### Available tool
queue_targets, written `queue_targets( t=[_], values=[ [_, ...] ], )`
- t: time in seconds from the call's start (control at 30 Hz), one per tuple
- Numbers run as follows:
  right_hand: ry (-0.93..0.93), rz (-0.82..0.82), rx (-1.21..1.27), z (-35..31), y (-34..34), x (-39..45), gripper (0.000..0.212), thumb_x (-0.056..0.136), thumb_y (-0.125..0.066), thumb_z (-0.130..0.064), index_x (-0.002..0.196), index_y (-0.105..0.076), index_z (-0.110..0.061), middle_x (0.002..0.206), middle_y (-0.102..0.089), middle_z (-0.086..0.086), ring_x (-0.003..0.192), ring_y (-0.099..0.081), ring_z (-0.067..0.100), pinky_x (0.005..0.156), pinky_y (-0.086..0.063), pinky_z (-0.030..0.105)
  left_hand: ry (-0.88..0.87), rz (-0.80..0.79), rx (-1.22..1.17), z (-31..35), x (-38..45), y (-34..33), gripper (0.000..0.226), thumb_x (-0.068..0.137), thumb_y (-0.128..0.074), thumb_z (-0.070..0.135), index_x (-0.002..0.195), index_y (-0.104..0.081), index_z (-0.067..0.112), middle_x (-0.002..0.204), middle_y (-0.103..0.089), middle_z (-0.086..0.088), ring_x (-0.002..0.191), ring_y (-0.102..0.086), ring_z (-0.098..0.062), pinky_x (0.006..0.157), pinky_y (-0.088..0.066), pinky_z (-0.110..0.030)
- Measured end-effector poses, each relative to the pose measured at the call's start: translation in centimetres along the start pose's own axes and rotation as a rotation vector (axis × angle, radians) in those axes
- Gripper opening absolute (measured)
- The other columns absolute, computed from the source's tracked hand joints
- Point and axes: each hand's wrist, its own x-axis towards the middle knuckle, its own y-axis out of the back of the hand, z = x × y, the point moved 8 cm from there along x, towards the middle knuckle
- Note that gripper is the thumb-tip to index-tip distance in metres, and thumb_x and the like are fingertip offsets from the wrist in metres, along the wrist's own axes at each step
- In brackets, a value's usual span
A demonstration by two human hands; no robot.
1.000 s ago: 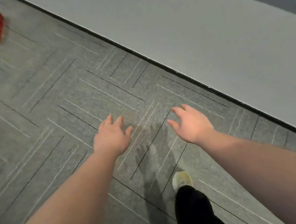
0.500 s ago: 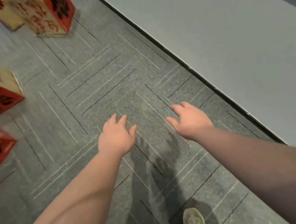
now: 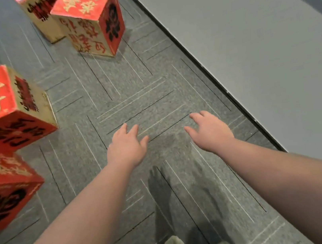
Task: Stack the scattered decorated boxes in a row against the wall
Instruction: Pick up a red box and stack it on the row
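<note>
Fingers on both hands are spread and relaxed, holding nothing: the left hand (image 3: 126, 148) and right hand (image 3: 209, 132) reach out side by side over the grey carpet (image 3: 151, 94), palms down. Four red-and-gold decorated boxes sit scattered on the floor, one near the wall (image 3: 247, 35) up ahead (image 3: 90, 21) with another touching just behind it (image 3: 44, 16), and two more off to the left, one (image 3: 5, 107) just beyond the other (image 3: 2, 187), well apart from the wall
</note>
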Motion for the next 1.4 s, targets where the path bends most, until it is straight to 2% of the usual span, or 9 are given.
queue_targets(
  t=[0.33, 0.67, 0.83, 0.97, 1.1, 1.3, 1.4],
  values=[
    [0.069, -0.046, 0.056, -10.9, 3.7, 18.7, 0.054, 0.097, -0.041, -0.047, 0.143, -0.039, -0.02, 0.147, -0.04, 0.01, 0.135, -0.037, 0.026, 0.109, -0.034, 0.043, 0.113, -0.008, 0.032, -5.1, 16.6, 10.6, 0.06, 0.097, -0.034, 0.053, 0.15, -0.023, 0.027, 0.159, -0.011, -0.002, 0.144, -0.013, -0.025, 0.111, -0.025, -0.044],
    [0.075, -0.065, -0.011, -19.7, 12.3, 35.6, 0.054, 0.098, -0.039, -0.048, 0.146, -0.034, -0.023, 0.149, -0.036, 0.008, 0.137, -0.034, 0.027, 0.108, -0.033, 0.043, 0.144, 0.049, -0.06, -6.9, 32.5, 20.9, 0.061, 0.096, -0.034, 0.054, 0.15, -0.023, 0.026, 0.158, -0.015, -0.003, 0.144, -0.014, -0.024, 0.112, -0.025, -0.045],
    [0.039, -0.108, -0.013, -25.1, 14.1, 43.3, 0.057, 0.097, -0.038, -0.05, 0.148, -0.029, -0.028, 0.156, -0.025, 0.005, 0.143, -0.024, 0.024, 0.113, -0.028, 0.042, 0.154, 0.036, -0.086, -9.8, 40.7, 25.7, 0.061, 0.096, -0.034, 0.054, 0.15, -0.022, 0.028, 0.158, -0.016, -0.002, 0.144, -0.014, -0.024, 0.112, -0.026, -0.044],
    [0.014, -0.008, 0.015, -29.2, 17.5, 51.3, 0.055, 0.097, -0.04, -0.049, 0.147, -0.031, -0.027, 0.151, -0.032, 0.006, 0.139, -0.03, 0.025, 0.108, -0.033, 0.044, 0.106, 0.086, -0.101, -11.2, 49.3, 31.5, 0.062, 0.096, -0.035, 0.054, 0.151, -0.019, 0.029, 0.159, -0.014, -0.001, 0.144, -0.013, -0.023, 0.113, -0.024, -0.044],
    [0.015, -0.025, 0.05, -33.1, 17.2, 56.3, 0.056, 0.096, -0.043, -0.048, 0.146, -0.032, -0.025, 0.146, -0.039, 0.009, 0.134, -0.038, 0.03, 0.103, -0.038, 0.045, 0.108, 0.07, -0.062, -14.0, 54.7, 34.2, 0.064, 0.095, -0.035, 0.055, 0.151, -0.016, 0.029, 0.158, -0.014, -0.002, 0.144, -0.013, -0.025, 0.112, -0.025, -0.046],
    [0.0, -0.051, 0.061, -36.7, 16.9, 64.1, 0.056, 0.095, -0.043, -0.049, 0.146, -0.03, -0.029, 0.141, -0.042, 0.011, 0.132, -0.038, 0.032, 0.103, -0.04, 0.047, 0.081, 0.079, -0.065, -15.5, 63.3, 37.8, 0.069, 0.093, -0.035, 0.06, 0.152, -0.013, 0.03, 0.158, -0.015, -0.005, 0.144, -0.013, -0.026, 0.112, -0.026, -0.046],
    [-0.02, -0.08, 0.107, -38.1, 16.1, 68.3, 0.06, 0.093, -0.044, -0.052, 0.147, -0.026, -0.032, 0.143, -0.04, 0.013, 0.133, -0.036, 0.033, 0.103, -0.039, 0.049, 0.072, 0.024, -0.033, -15.9, 67.2, 38.2, 0.072, 0.092, -0.034, 0.063, 0.151, -0.007, 0.033, 0.158, -0.012, -0.005, 0.145, -0.011, -0.026, 0.114, -0.024, -0.046]
  ],
)
